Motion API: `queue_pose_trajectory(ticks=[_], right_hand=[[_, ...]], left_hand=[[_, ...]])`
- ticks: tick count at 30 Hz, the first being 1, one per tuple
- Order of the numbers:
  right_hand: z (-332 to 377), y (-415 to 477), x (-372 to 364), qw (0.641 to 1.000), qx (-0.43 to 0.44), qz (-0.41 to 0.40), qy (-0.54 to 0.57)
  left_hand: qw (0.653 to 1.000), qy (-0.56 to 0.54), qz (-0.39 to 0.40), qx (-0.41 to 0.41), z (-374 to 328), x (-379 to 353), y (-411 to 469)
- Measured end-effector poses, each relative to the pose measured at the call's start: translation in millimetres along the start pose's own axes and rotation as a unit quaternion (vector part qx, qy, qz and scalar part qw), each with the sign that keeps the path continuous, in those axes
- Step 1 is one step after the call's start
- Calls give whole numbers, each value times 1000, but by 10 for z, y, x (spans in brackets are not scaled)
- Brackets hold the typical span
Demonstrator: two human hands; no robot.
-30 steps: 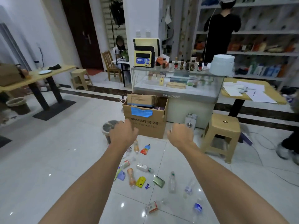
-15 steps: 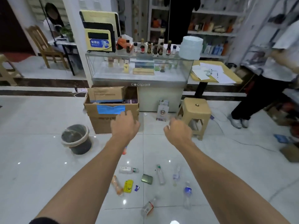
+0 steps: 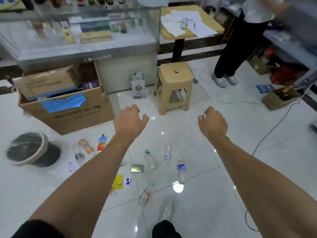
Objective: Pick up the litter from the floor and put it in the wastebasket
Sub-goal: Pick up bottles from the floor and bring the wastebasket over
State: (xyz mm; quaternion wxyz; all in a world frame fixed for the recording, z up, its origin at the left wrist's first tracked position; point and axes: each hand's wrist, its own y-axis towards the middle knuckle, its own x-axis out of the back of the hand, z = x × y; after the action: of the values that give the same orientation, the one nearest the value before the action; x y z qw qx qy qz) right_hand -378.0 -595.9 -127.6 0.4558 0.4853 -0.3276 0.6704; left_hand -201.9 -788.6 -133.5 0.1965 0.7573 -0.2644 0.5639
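Litter lies scattered on the white tiled floor below my outstretched arms: several clear plastic bottles (image 3: 181, 170), a yellow wrapper (image 3: 118, 182), a red pouch (image 3: 101, 143), an orange bottle (image 3: 86, 146) and a flat green packet (image 3: 137, 168). The dark wastebasket (image 3: 32, 149) with a pale rim stands at the left, tilted in view. My left hand (image 3: 130, 120) hovers above the floor, fingers loosely curled, holding nothing. My right hand (image 3: 212, 121) is level with it, fingers also curled and empty. My white shoe (image 3: 166, 207) steps in near a red-labelled bottle (image 3: 144, 195).
A cardboard box (image 3: 68, 107) with blue tape stands left of centre before a glass display counter (image 3: 85, 48). A tan plastic stool (image 3: 175, 86) is straight ahead. A person in dark trousers (image 3: 229, 48) stands at the right; cables (image 3: 267, 134) trail over the floor there.
The view has tilted down and moved closer to the litter. My hands have spread apart. My foot has come into view at the bottom.
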Motion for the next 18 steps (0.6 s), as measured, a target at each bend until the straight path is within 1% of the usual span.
queue_pose_trajectory(ticks=[4,8,12,15,18], right_hand=[[-397,238,-641,999,-19,37,-20],[-787,304,-1454,995,-46,81,-30],[-1187,249,-2510,987,-76,138,-36],[-1519,239,-3343,980,-95,172,-43],[-1793,315,-4175,973,-102,200,-46]], left_hand=[[999,-11,43,20,-24,-822,229],[996,-5,85,30,54,-1787,333],[991,10,129,34,284,-2990,318],[987,37,157,14,475,-3939,306],[983,31,179,19,614,-4839,387]])
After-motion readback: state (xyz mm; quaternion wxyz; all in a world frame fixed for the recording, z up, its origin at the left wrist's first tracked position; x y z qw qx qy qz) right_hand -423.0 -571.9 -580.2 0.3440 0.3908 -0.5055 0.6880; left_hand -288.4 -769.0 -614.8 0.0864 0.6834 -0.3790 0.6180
